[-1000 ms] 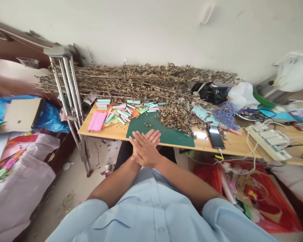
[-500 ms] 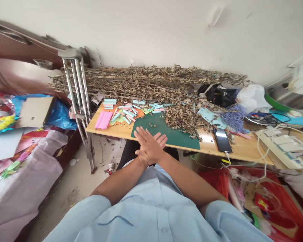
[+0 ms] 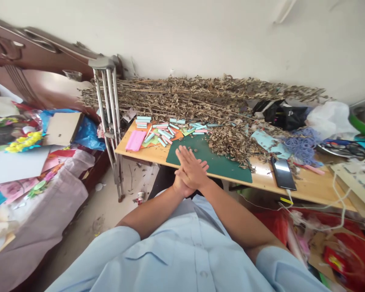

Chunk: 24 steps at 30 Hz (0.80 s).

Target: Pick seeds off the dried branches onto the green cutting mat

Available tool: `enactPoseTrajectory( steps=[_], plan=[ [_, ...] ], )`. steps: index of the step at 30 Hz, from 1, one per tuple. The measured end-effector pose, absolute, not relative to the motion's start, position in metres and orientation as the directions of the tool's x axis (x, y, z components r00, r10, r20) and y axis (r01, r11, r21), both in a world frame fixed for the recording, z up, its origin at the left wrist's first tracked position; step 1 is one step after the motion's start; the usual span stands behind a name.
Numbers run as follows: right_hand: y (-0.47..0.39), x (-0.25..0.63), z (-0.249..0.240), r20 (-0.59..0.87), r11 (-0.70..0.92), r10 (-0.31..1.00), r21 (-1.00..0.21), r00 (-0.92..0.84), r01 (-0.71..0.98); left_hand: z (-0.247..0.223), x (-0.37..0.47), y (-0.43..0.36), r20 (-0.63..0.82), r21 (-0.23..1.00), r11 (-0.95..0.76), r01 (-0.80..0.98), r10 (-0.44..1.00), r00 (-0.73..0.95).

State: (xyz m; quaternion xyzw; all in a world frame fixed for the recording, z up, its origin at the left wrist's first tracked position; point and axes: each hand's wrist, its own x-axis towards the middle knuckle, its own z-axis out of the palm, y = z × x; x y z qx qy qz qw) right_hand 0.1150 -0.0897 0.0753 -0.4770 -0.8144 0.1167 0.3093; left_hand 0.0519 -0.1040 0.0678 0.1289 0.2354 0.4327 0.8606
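Observation:
My right hand (image 3: 192,167) lies across my left hand (image 3: 181,187), palm against palm, just above the near edge of a green mat (image 3: 228,171). The right fingers are stretched out toward the upper left. Beneath them, the left fingertips poke out on the right side. Whether anything sits between the palms is hidden. On the mat, a few small brown balls show just beyond my fingers, partly covered. A heap of crumbled dried leaves (image 3: 231,145) spreads over the mat's right side.
Blue and pink paper rolls (image 3: 167,132) and a pink paper stack (image 3: 136,140) lie left on the table. Dried stalks (image 3: 182,95) line the wall. A plugged-in phone (image 3: 283,173) and purple yarn (image 3: 301,144) are at right. Metal crutches (image 3: 109,105) stand at the table's left end.
The view has shifted left, so the table appears farther right. My hands stay pressed together, with the right hand slid slightly over the left.

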Motion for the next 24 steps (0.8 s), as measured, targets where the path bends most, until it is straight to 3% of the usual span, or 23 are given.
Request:
enactPoseTrajectory(
  steps=[3,7,10,13,16,20,24],
  plan=[
    [-0.084,0.13,0.075,0.511,0.506,0.824,-0.467,-0.246,0.725,0.064,0.038,-0.098,-0.219,0.357,0.621,-0.698,0.782,0.584],
    [-0.091,0.159,0.07,0.688,0.504,0.721,-0.442,-0.08,0.742,0.051,0.032,-0.085,-0.458,0.371,0.696,-0.614,0.713,0.532],
    [-0.097,0.192,0.051,0.726,0.431,0.687,-0.447,0.036,0.784,0.05,0.026,-0.068,-0.538,0.497,0.646,-0.579,0.753,0.379],
    [-0.098,0.223,0.024,0.703,0.295,0.691,-0.485,0.166,0.823,0.056,0.019,-0.042,-0.445,0.667,0.463,-0.584,0.876,0.186],
    [-0.099,0.236,0.003,0.682,0.233,0.702,-0.493,0.205,0.838,0.06,0.02,-0.01,-0.405,0.748,0.372,-0.55,0.912,0.066],
    [-0.1,0.236,-0.005,0.689,0.241,0.686,-0.516,0.232,0.822,0.051,0.031,0.022,-0.352,0.83,0.311,-0.463,0.936,-0.003],
    [-0.099,0.235,-0.002,0.679,0.227,0.68,-0.554,0.277,0.801,0.036,0.043,0.031,-0.275,0.882,0.278,-0.38,0.959,0.065]
  ],
)
